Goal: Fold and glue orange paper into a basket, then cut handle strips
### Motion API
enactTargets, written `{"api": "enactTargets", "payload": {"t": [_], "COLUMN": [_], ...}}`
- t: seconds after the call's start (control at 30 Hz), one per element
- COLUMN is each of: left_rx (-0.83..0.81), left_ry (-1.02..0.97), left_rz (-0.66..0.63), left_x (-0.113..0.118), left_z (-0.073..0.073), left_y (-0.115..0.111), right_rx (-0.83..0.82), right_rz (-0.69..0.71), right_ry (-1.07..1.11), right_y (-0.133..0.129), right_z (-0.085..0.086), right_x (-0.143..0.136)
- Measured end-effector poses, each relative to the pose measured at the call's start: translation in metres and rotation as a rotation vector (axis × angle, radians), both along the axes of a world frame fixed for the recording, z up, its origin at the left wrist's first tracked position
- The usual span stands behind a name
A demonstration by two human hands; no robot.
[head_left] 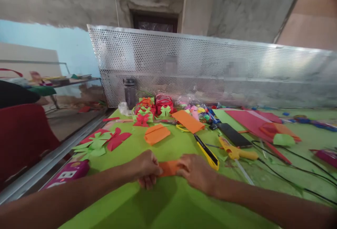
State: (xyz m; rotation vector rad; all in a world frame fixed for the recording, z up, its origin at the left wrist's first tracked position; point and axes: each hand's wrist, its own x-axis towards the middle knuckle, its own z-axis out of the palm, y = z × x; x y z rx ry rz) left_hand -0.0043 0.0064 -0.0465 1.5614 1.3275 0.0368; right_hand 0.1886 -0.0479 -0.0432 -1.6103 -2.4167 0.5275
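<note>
A small strip of orange felt or paper [169,168] is stretched between my two hands, low over the green tabletop [147,206]. My left hand [147,168] pinches its left end, fingers curled. At the other end, the fingertips of my right hand [196,173] are closed on it. Just beyond lies a folded orange piece [157,134], with a larger orange sheet [188,121] behind it. A yellow and black utility knife [207,153] rests to the right of my right hand.
Right of the knife are a yellow glue gun [234,149] with its cord and a black phone [234,135]. Red and green cutouts [97,144] lie left, above a magenta box [70,173]. Small red baskets [164,105] and a bottle [130,93] stand before the perforated metal screen [205,57].
</note>
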Motion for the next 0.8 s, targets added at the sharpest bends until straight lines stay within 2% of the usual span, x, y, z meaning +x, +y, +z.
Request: {"api": "enactTargets", "payload": {"t": [0.17, 0.27, 0.5, 0.6, 0.8], "left_rx": [-0.074, -0.094, -0.103, -0.084, -0.040], "left_ry": [0.020, 0.043, 0.070, 0.068, 0.063], "left_rz": [0.008, 0.001, -0.005, 0.006, 0.014], "left_x": [0.001, 0.004, 0.005, 0.004, 0.004], "left_z": [0.000, 0.002, 0.006, 0.006, 0.008], "left_y": [0.004, 0.006, 0.005, 0.004, 0.002], "right_rx": [-0.411, -0.517, -0.592, -0.603, -0.550], "right_rz": [-0.078, -0.134, -0.197, -0.222, -0.301], "right_ry": [0.080, 0.076, 0.071, 0.070, 0.057], "right_y": [0.038, 0.046, 0.047, 0.045, 0.027], "right_z": [-0.003, 0.001, 0.005, 0.006, 0.021], "right_x": [-0.015, -0.023, -0.019, -0.009, 0.016]}}
